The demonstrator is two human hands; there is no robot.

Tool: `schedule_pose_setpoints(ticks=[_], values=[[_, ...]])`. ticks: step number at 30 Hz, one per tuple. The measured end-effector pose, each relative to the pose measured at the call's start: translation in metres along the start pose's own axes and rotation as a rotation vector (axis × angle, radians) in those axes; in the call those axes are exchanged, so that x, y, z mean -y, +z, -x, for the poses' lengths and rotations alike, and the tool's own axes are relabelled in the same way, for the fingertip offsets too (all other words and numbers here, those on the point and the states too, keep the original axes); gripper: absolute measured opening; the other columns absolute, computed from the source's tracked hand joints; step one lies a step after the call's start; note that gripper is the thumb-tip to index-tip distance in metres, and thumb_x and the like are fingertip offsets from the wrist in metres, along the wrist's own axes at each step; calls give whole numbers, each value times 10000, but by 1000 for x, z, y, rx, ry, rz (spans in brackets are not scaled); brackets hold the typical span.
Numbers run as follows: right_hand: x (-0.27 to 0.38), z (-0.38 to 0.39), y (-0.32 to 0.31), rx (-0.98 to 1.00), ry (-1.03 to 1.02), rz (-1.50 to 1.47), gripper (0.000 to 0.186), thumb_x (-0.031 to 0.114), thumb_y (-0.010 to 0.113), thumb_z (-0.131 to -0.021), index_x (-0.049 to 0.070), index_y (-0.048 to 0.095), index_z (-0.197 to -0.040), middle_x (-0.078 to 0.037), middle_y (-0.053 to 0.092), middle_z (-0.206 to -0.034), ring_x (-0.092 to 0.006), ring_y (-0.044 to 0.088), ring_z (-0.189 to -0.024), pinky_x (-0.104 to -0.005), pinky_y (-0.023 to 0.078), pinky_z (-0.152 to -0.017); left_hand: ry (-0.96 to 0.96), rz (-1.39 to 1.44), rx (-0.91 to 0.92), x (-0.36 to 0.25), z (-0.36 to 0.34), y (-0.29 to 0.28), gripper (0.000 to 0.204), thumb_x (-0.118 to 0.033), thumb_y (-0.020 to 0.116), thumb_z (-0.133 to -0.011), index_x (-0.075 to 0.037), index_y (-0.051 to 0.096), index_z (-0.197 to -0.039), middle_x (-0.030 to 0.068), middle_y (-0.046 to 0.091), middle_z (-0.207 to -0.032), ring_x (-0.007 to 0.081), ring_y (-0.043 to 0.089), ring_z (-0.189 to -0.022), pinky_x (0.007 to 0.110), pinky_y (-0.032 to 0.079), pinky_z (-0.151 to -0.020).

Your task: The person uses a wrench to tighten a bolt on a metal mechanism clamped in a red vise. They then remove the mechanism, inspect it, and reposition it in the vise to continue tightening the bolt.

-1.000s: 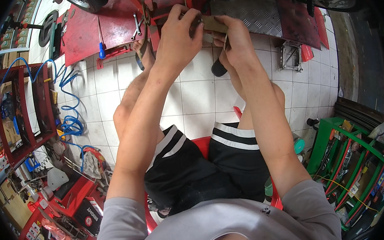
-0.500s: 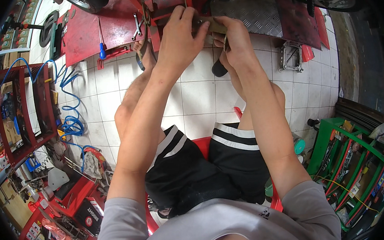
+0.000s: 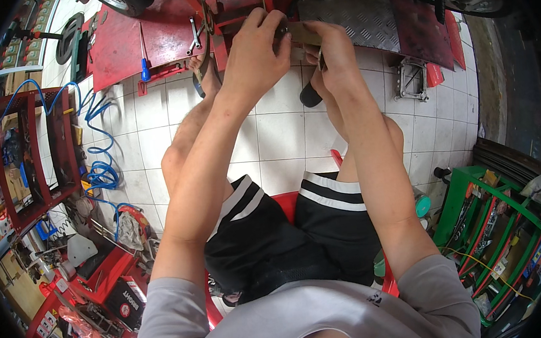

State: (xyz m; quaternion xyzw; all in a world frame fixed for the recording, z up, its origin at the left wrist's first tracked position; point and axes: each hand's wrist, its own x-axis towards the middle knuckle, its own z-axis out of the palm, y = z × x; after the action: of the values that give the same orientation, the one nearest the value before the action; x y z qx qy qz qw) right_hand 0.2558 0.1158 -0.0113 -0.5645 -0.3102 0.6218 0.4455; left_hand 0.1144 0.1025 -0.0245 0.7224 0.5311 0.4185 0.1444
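Note:
Both my hands are raised together in front of the red work platform [image 3: 118, 54], at the top of the view. Between them runs a flat, brownish strip [image 3: 304, 34], whose exact kind I cannot make out. My right hand [image 3: 337, 48] is closed on the strip, its fingers curled under, and a thin edge of it shows by the palm. My left hand [image 3: 255, 59] pinches a small dark piece [image 3: 281, 29] at the strip's left end, mostly hidden by the fingers. On the platform to the left lie a blue-handled screwdriver [image 3: 145, 69] and wrenches [image 3: 194, 36].
A textured metal plate [image 3: 361, 25] covers part of the platform. A metal frame piece [image 3: 411, 80] stands on the tiled floor at right. A coiled blue hose [image 3: 100, 173] and a red rack [image 3: 6, 183] are at left; a green tool rack [image 3: 461, 208] is at right.
My left hand has turned slightly, and more of the small dark piece shows at its fingertips. My right hand has shifted a little; the strip stays between the hands.

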Motion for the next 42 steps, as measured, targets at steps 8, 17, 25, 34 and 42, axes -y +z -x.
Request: schedule_pose_setpoints(ticks=[8, 17, 25, 34, 42], values=[[-6, -5, -3, 85, -45, 41, 281, 189, 528, -878, -4, 724, -936, -30, 638, -764, -103, 516, -677, -250, 375, -576, -45, -105, 30, 5, 1, 3, 176, -134, 644, -878, 17, 579, -942, 139, 571, -879, 306, 612, -745, 379, 515, -632], [0, 0, -1, 45, -38, 45, 285, 157, 516, -878, -20, 729, -945, -64, 698, -863, -119, 570, -740, -255, 417, -643, -27, -42, 74, 2, 1, 0, 170, -118, 613, -882, 14, 564, -977, 156, 575, -882, 328, 588, -752, 407, 472, -666], [4, 6, 4, 70, -70, 79, 261, 162, 541, -872, -22, 717, -927, -68, 673, -845, -138, 568, -767, -265, 419, -679, -51, -107, 9, 1, 0, 0, 153, -124, 550, -927, 24, 577, -897, 170, 586, -817, 365, 570, -749, 417, 444, -657], [42, -17, -59, -156, -88, -72, 215, 167, 563, -886, -4, 651, -981, -67, 627, -889, -156, 536, -702, -279, 413, -625, -14, 191, 74, -12, 5, 3, 118, -104, 632, -883, 1, 635, -938, 132, 637, -833, 268, 611, -730, 332, 466, -632], [44, -44, -144, -273, -92, -742, 164, 92, 504, -914, -25, 542, -1022, -123, 585, -923, -186, 495, -642, -311, 437, -630, -580, 401, 393, 51, 67, 105, 166, -45, 643, -839, 48, 655, -975, 159, 693, -872, 233, 682, -743, 324, 531, -656]])
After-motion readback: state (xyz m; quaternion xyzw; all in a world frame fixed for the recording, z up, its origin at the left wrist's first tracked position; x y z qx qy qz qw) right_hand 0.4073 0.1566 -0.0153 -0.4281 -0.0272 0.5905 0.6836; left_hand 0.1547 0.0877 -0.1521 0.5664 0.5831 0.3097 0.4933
